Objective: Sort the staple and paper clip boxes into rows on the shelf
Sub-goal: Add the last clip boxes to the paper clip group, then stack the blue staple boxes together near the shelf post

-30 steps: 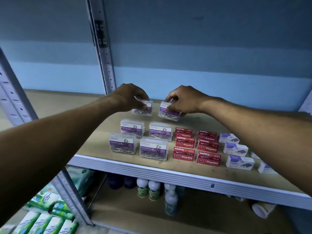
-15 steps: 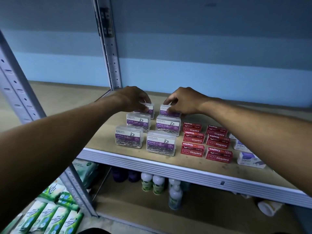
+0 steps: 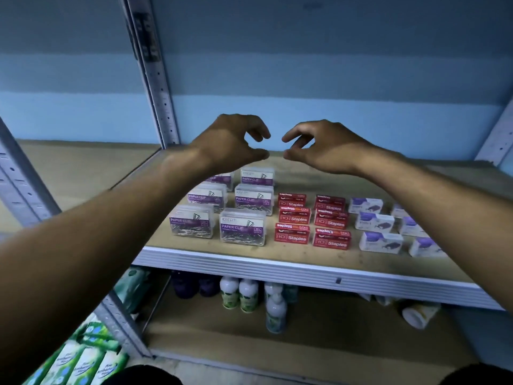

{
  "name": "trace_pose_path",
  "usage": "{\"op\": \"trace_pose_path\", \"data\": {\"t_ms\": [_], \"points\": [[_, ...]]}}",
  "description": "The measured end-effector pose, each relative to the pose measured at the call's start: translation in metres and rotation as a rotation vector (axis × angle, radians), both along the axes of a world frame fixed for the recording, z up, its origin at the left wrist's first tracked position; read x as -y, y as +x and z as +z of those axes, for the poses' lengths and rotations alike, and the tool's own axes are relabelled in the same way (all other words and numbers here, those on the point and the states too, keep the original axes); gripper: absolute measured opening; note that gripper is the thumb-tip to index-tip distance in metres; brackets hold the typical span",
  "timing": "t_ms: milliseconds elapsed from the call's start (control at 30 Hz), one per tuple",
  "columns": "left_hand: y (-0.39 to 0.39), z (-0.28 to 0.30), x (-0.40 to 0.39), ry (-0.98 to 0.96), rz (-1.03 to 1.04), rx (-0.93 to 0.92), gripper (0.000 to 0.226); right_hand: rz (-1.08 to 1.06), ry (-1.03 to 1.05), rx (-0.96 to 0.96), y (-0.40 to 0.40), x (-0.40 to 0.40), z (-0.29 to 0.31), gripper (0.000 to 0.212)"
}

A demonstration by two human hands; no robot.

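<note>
Above the shelf (image 3: 211,252), the left hand (image 3: 230,143) and right hand (image 3: 322,147) hover side by side, fingers loosely curled and empty, touching no box. Below them the clip boxes (image 3: 243,227) stand in two columns at the left, red staple boxes (image 3: 291,236) beside them, and white boxes (image 3: 380,241) at the right.

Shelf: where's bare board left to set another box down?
Free: shelf behind the red staple boxes and white boxes, up to the back wall; also left of the paper clip boxes. The front strip is crowded.
</note>
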State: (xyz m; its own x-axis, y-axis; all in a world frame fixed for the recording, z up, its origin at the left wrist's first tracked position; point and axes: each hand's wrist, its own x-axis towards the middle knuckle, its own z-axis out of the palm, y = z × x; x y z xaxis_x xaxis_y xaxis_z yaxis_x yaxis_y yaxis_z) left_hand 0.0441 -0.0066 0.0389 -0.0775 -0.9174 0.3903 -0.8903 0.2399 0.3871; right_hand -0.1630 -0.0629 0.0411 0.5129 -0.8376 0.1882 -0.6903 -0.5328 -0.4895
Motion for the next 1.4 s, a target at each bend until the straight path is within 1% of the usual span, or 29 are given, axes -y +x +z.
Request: {"op": "trace_pose_path", "data": {"t_ms": [167,267,433,567,667,800,1000,1100,1400], "points": [[-0.073,-0.005,-0.008,-0.055,-0.144,-0.015,0.041,-0.076,-0.073,0.077,-0.063,-0.032,0.005,0.03],[-0.115,-0.011,-0.018,-0.091,-0.23,-0.055,0.042,-0.132,-0.121,0.128,-0.1,-0.048,0.003,0.026],[-0.177,-0.026,-0.032,-0.076,-0.343,-0.115,0.042,-0.237,-0.148,0.211,-0.169,-0.077,-0.005,0.024],[-0.218,-0.034,-0.034,-0.059,-0.412,-0.08,0.037,-0.32,-0.189,0.196,-0.216,-0.094,-0.013,0.022],[-0.244,-0.036,-0.032,-0.059,-0.465,-0.098,0.032,-0.38,-0.209,0.184,-0.247,-0.099,-0.017,0.021],[-0.269,-0.045,-0.025,-0.052,-0.527,-0.08,0.027,-0.424,-0.153,0.135,-0.28,-0.098,-0.022,0.021],[-0.289,-0.059,-0.01,-0.038,-0.553,0.013,0.028,-0.496,-0.061,-0.008,-0.311,-0.098,-0.038,0.023],[-0.294,-0.062,-0.005,-0.025,-0.561,0.033,0.029,-0.471,-0.021,-0.042,-0.315,-0.098,-0.047,0.025],[-0.307,-0.066,-0.006,0.011,-0.563,0.119,0.028,-0.41,-0.047,-0.103,-0.309,-0.086,-0.064,0.025]]}}
